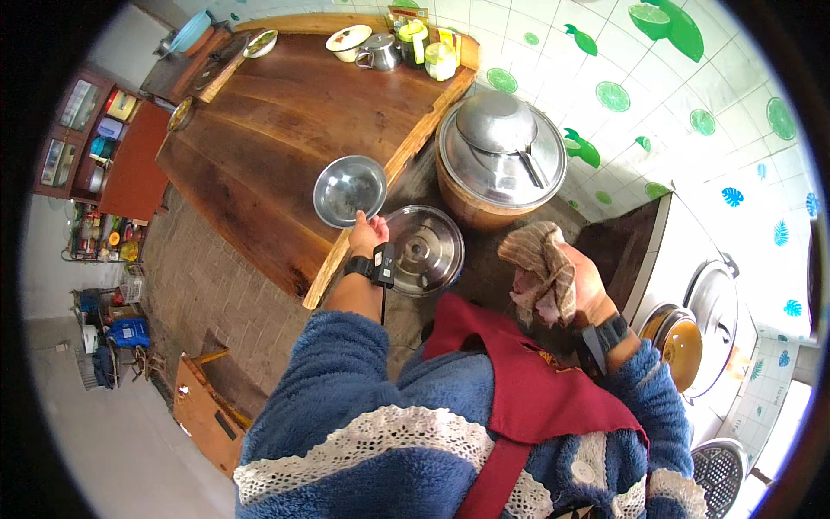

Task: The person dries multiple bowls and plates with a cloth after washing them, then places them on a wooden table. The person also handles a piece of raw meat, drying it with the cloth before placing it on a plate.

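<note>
My left hand [367,235] grips the near rim of a shallow metal bowl [349,189], the thumb lying over the edge. The bowl is tilted so its inside faces me, above the edge of the wooden table [272,130]. In my right hand [587,285] is a crumpled brown striped cloth [539,259], held clear of the bowl. Between and beyond my hands, low down, sits a round lid or basin [421,250] of shiny, see-through-looking material. What lies under it is hidden.
A large brown vat [476,211] with a metal lid carries an upturned metal ladle [498,123]. Along the table's far edge stand an enamel bowl [349,40], a metal mug [378,53] and jars [441,60]. Pots [677,344] lie at right; a wooden stool [204,409] stands lower left.
</note>
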`<action>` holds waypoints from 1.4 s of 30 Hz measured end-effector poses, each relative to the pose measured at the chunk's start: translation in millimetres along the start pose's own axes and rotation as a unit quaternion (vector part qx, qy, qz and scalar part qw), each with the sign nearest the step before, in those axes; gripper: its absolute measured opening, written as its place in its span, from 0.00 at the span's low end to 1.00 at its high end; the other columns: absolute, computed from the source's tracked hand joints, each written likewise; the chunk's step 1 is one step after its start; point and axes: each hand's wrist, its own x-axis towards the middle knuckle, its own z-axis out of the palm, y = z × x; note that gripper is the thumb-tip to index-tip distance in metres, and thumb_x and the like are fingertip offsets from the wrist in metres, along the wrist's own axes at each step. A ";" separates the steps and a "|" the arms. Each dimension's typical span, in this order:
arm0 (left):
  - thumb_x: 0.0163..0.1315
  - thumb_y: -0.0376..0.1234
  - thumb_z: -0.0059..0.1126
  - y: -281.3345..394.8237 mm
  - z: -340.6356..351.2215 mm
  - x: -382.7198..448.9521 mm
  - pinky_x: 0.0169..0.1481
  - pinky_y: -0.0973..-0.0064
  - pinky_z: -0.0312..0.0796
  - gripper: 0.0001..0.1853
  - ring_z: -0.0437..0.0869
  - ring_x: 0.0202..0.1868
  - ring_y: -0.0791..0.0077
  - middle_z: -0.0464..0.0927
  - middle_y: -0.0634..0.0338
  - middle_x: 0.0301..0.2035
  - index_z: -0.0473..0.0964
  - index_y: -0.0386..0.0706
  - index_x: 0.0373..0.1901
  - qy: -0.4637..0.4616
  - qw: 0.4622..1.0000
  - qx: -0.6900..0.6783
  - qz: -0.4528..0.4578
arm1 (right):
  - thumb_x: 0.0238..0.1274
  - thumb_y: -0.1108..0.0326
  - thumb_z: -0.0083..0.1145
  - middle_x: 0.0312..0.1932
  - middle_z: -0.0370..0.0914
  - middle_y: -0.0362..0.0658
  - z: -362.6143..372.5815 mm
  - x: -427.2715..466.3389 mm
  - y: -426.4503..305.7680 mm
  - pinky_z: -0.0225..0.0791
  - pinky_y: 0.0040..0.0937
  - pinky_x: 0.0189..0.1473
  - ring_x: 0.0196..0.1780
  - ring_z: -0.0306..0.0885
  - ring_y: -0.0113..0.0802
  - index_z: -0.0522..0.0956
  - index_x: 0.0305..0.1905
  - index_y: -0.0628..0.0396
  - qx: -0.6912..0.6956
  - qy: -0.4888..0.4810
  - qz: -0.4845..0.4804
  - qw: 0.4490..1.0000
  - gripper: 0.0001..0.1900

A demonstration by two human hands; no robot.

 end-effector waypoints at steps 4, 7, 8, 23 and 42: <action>0.64 0.48 0.54 -31.0 14.2 -47.3 0.30 0.73 0.75 0.21 0.79 0.30 0.66 0.76 0.57 0.29 0.65 0.42 0.44 -0.024 0.996 -0.012 -0.083 | 0.68 0.60 0.40 0.49 0.77 0.54 -5.5 6.2 3.3 0.68 0.45 0.55 0.49 0.76 0.48 0.71 0.55 0.62 0.028 -0.045 0.019 0.998 0.20; 0.65 0.45 0.51 -77.0 44.7 -102.9 0.36 0.71 0.74 0.18 0.79 0.32 0.66 0.77 0.56 0.31 0.66 0.45 0.49 -0.118 0.982 0.050 -0.140 | 0.66 0.64 0.44 0.51 0.76 0.54 -22.6 -12.0 3.2 0.67 0.44 0.57 0.52 0.75 0.47 0.71 0.54 0.63 0.078 -0.093 -0.022 0.992 0.18; 0.65 0.44 0.50 -93.9 58.1 -122.7 0.36 0.71 0.74 0.16 0.79 0.32 0.66 0.78 0.55 0.31 0.68 0.45 0.47 -0.188 0.961 0.111 -0.171 | 0.66 0.64 0.44 0.50 0.77 0.54 -30.4 -23.7 3.0 0.67 0.44 0.57 0.51 0.76 0.46 0.72 0.54 0.63 0.076 -0.067 -0.054 0.993 0.18; 0.51 0.63 0.58 -509.9 152.0 -350.0 0.55 0.43 0.66 0.61 0.62 0.64 0.49 0.48 0.39 0.67 0.29 0.43 0.71 -0.442 0.415 0.793 -0.059 | 0.68 0.52 0.40 0.50 0.77 0.50 -144.0 -306.6 170.3 0.72 0.42 0.53 0.50 0.77 0.44 0.68 0.61 0.58 0.303 0.133 -0.551 0.766 0.25; 0.60 0.35 0.51 -584.0 204.9 -310.4 0.27 0.66 0.69 0.12 0.81 0.25 0.65 0.81 0.53 0.26 0.75 0.35 0.39 -0.454 0.184 0.870 0.046 | 0.67 0.59 0.38 0.45 0.78 0.51 -209.6 -321.2 234.1 0.73 0.40 0.49 0.46 0.78 0.44 0.72 0.53 0.62 0.374 0.085 -0.615 0.689 0.20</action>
